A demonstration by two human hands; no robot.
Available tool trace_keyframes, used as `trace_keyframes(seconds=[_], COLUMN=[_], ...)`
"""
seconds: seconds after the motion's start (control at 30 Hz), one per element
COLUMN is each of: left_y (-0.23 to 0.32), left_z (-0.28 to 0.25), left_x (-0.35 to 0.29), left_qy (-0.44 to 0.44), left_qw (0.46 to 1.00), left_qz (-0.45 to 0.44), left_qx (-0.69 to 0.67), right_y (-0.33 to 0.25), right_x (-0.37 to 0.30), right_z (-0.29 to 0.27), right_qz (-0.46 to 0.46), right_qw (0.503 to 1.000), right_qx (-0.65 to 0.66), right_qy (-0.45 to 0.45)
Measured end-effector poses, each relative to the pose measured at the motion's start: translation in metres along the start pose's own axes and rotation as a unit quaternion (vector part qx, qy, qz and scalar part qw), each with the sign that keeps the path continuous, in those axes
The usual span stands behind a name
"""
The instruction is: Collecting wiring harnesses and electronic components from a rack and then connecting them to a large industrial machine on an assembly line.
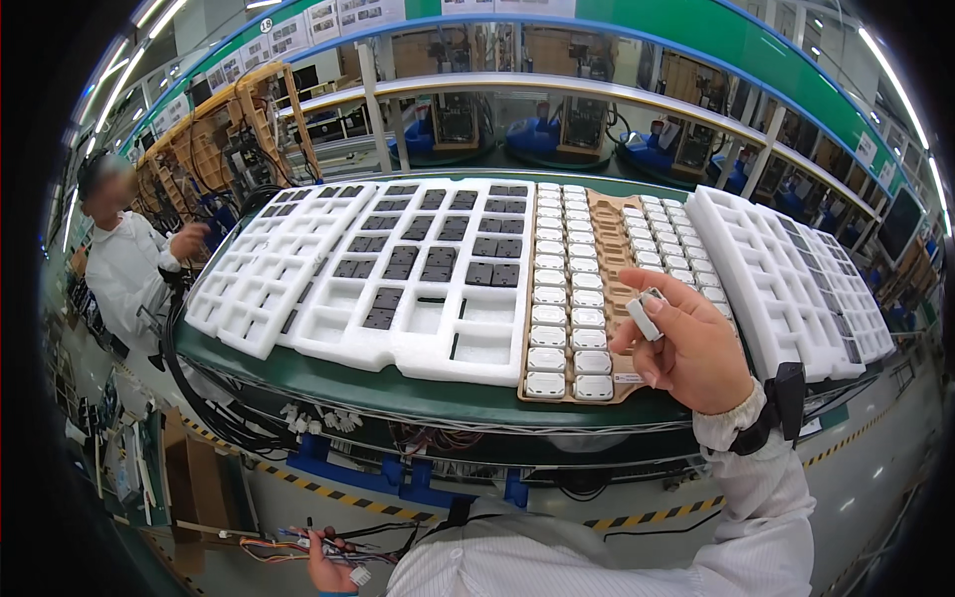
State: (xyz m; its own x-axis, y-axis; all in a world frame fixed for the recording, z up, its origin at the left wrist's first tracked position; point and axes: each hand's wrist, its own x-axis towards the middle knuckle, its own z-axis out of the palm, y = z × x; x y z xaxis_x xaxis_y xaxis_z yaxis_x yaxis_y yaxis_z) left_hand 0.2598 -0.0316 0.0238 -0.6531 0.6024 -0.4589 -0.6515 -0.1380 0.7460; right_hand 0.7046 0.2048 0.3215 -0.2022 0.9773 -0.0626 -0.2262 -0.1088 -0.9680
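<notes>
My right hand (708, 350) is raised over the near right part of the brown moulded tray (609, 247). Its thumb and fingers pinch a small white rectangular block-shaped part (646, 315). Rows of similar white parts (549, 310) sit in that tray. Low at the left, below the bench edge, my left hand (324, 567) is closed around a bundle of coloured wires (284, 547) with a white connector (359, 575). Left of the brown tray lies a white foam tray (378, 355), with black rectangular parts (401, 262) in many of its pockets.
More white foam trays lie at the bench's left end (236, 333) and at the right (756, 298). Behind the green bench (448, 398), a metal rail (537, 85) crosses, with blue bases holding equipment beyond. Dark cables (199, 383) hang at the left, near another person (124, 264).
</notes>
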Motion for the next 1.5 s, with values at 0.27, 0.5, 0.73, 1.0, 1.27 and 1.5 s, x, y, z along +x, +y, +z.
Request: trace_keyframes(seconds=[0.27, 0.5, 0.73, 1.0, 1.27, 1.5], left_y=[0.006, 0.003, 0.006, 0.004, 0.0, 0.0], left_z=[-0.009, -0.018, 0.003, -0.002, -0.009, -0.027], left_x=[-0.006, -0.01, -0.02, -0.022, -0.022, -0.018], left_qy=[-0.045, -0.054, -0.026, -0.003, -0.03, -0.03], left_qw=[0.995, 0.972, 0.992, 0.994, 0.996, 0.996], left_qz=[-0.061, 0.014, -0.059, -0.065, -0.049, -0.061], left_qx=[0.06, 0.23, 0.106, 0.09, 0.075, 0.059], right_y=[-0.003, 0.002, 0.008, 0.012, 0.016, -0.005], right_x=[-0.007, 0.003, 0.004, 0.003, 0.004, -0.018], right_z=[-0.001, -0.011, -0.006, -0.007, -0.002, -0.037], right_qz=[-0.068, 0.001, -0.014, -0.107, -0.182, -0.269], right_qw=[0.995, 0.999, 0.989, 0.948, 0.866, 0.722], right_qx=[-0.076, -0.003, -0.13, -0.298, -0.466, -0.636], right_qy=[0.007, -0.041, -0.066, -0.039, -0.02, 0.041])
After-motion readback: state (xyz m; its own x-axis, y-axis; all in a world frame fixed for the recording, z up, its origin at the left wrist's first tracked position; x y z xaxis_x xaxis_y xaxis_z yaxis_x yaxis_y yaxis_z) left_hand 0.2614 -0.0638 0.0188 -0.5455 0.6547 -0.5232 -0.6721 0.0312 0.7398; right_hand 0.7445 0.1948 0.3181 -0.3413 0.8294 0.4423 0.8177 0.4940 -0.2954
